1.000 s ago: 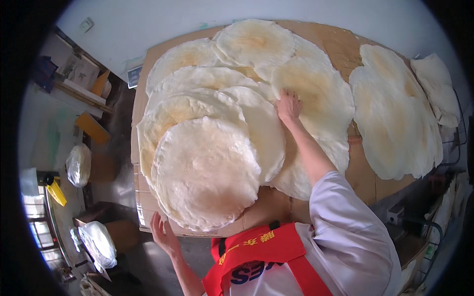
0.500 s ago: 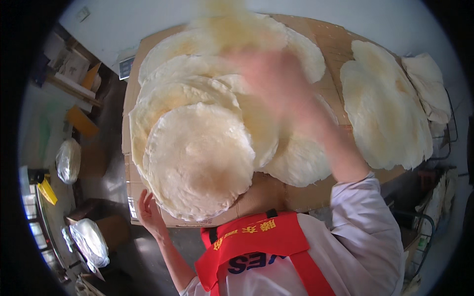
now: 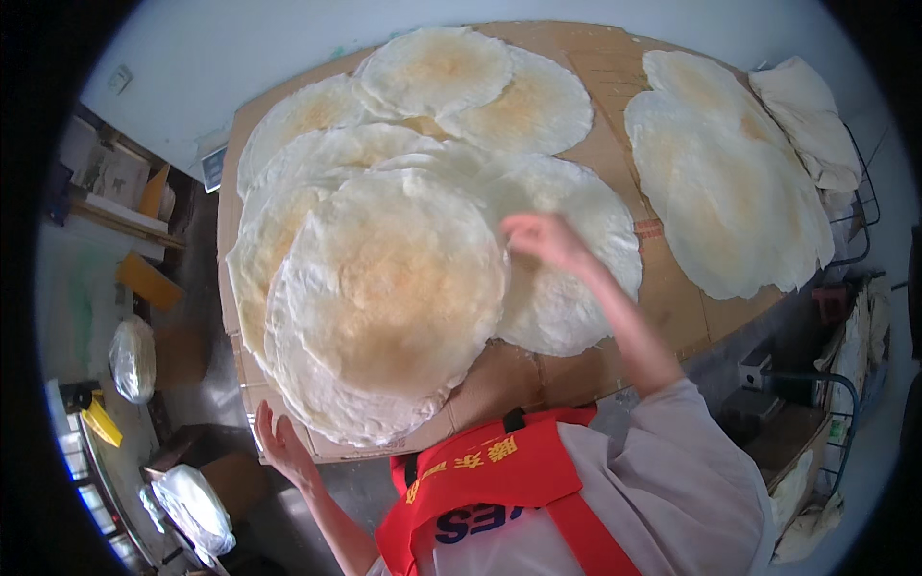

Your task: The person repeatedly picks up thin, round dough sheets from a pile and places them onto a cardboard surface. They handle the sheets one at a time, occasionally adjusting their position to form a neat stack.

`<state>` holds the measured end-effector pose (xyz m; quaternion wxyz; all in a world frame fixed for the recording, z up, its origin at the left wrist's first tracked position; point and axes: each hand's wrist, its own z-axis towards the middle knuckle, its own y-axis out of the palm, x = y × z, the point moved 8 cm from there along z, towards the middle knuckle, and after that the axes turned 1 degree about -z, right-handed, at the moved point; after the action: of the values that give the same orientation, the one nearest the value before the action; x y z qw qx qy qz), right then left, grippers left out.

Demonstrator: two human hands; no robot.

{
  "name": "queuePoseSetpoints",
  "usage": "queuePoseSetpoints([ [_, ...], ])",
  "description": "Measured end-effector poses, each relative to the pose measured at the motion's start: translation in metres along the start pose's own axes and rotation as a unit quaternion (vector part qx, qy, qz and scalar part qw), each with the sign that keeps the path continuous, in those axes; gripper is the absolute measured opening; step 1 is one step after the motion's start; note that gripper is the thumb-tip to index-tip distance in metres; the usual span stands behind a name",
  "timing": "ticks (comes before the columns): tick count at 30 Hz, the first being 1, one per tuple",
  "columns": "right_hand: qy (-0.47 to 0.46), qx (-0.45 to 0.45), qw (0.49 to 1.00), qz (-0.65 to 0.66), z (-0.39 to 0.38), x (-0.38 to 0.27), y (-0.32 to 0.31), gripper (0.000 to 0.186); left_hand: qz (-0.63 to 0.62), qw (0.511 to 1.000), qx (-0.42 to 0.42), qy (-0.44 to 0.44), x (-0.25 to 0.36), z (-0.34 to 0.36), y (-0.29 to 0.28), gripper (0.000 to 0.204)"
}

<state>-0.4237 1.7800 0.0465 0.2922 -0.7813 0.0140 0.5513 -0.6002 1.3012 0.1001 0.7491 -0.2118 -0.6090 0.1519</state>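
Moved within the past second from the right-hand part of the spread, a thin round flatbread (image 3: pixel 394 288) with a golden-brown centre now lies on top of the front stack (image 3: pixel 351 418), its edge set a little back from the near rim of the breads below. Seen from the head camera, the worker's right hand (image 3: pixel 547 240) is at that bread's right edge, its fingers loosely bent; blur makes it impossible to tell whether they grip the rim. Beneath that hand lies a paler flatbread (image 3: pixel 576 302). The left hand (image 3: pixel 283 446), fingers spread and holding nothing, hovers beside the near left corner of the cardboard (image 3: pixel 615 72) covering the work surface. More rounds overlap at the back (image 3: pixel 437 67), and a separate overlapping group (image 3: pixel 730 182) sits at right, beside a crumpled white cloth (image 3: pixel 807 125). The worker wears a red apron (image 3: pixel 495 470) over a white shirt (image 3: pixel 653 480).
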Motion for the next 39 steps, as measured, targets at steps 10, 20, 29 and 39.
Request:
queuePoseSetpoints([
  [10,-0.063,0.141,0.917,-0.368,0.099,0.065,-0.094,0.062,0.097,0.992,-0.027,0.073,0.050,-0.019,0.000,0.029],
  [20,0.019,0.064,0.902,-0.427,0.119,0.061,-0.116,0.038,0.081,0.991,-0.064,0.082,0.074,-0.025,0.033,0.025],
  [29,0.071,0.059,0.958,-0.272,-0.001,-0.057,-0.165,0.033,0.090,0.988,-0.097,0.078,0.063,0.002,0.036,0.022],
  [39,-0.086,0.103,0.966,-0.222,-0.025,-0.312,-0.079,0.034,-0.101,0.994,0.010,-0.026,-0.038,0.026,-0.028,0.016],
])
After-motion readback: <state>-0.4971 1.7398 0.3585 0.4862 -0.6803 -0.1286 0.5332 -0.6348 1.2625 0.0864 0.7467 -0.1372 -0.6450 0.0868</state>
